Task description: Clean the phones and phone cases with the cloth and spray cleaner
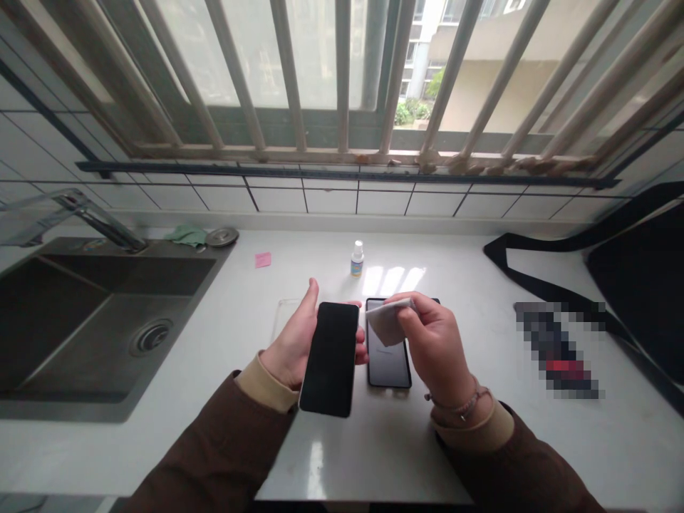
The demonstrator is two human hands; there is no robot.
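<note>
My left hand (294,340) holds a smartphone (330,360) from beneath, its dark screen facing up and the fingers wrapped round its right edge. A small grey cloth (389,323) is pinched between the thumb and fingers of my right hand (434,333), to the right of the phone. Below that cloth, a dark-rimmed flat case or tray (388,369) with a grey inside lies on the counter, partly covered by the cloth and hand. Behind my left hand lies a clear, thin-edged item (285,306), mostly hidden, perhaps a phone case.
A small white-capped bottle (357,259) stands on the white counter (224,442) beyond the phone. To its left is a pink note (263,260). A steel sink (115,410) with a faucet (107,221) and green cloth (187,236) occupies the left; a black bag (641,263) with straps lies right.
</note>
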